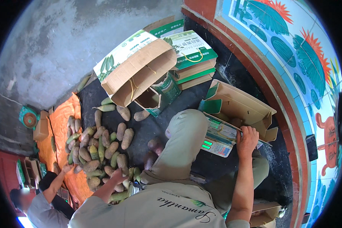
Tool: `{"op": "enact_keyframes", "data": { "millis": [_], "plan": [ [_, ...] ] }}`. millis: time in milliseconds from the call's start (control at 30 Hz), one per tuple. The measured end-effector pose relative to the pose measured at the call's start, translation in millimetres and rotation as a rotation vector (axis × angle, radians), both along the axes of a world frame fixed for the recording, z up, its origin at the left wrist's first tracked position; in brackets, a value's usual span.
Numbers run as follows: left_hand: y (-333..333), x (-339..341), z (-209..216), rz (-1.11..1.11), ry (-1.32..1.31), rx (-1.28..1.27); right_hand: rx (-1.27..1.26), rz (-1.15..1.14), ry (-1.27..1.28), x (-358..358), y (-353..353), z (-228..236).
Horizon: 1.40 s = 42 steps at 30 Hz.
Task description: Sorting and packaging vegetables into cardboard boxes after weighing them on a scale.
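Observation:
My left hand [118, 177] is low on the near side of a pile of soil-covered radishes [111, 150], some brown and some green. It lies against the radishes there, and its fingers are too hidden to show a grip. On the right, my right hand [248, 137] is closed over the near rim of an open cardboard box [231, 99]. One brown radish shows inside that box. The box rests on a digital scale [212, 147] with a lit green display, beside my bent knee.
Another person's hand [67, 168] touches the pile's left side. Printed cartons [195, 57] are stacked at the back, with an open carton [140, 72] beside them. An orange sheet [66, 108] lies left of the pile. A tiled wall [292, 89] bounds the right.

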<state>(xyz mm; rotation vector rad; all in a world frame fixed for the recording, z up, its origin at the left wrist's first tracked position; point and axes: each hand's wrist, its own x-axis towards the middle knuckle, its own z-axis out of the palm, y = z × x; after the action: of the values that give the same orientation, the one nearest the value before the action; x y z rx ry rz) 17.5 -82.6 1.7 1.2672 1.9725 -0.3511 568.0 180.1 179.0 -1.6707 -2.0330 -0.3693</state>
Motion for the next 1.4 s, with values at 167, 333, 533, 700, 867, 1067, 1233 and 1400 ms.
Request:
{"op": "enact_keyframes", "data": {
  "millis": [167,333,533,700,867,1067,1233,1400],
  "plan": [
    [113,44,80,0.128,-0.048,0.507,0.027,0.032,0.035,0,3,1],
    [210,102,152,0.076,-0.333,1.144,0.04,0.017,0.048,-1,3,1],
    [281,213,253,-0.08,-0.667,1.445,0.055,0.02,0.052,1,1,1],
    [301,293,284,-0.411,-0.917,1.384,0.042,0.009,0.064,3,2,-2],
    [336,362,257,-0.559,-0.816,1.425,0.036,0.023,0.066,2,2,1],
    [338,341,244,-0.513,-0.697,1.51,0.014,0.024,0.07,6,4,-1],
    [310,239,196,-0.436,-0.534,1.423,0.015,0.033,0.067,3,6,2],
    [224,109,84,-0.287,-0.177,1.123,0.035,0.033,0.075,2,6,3]
  ]
}}
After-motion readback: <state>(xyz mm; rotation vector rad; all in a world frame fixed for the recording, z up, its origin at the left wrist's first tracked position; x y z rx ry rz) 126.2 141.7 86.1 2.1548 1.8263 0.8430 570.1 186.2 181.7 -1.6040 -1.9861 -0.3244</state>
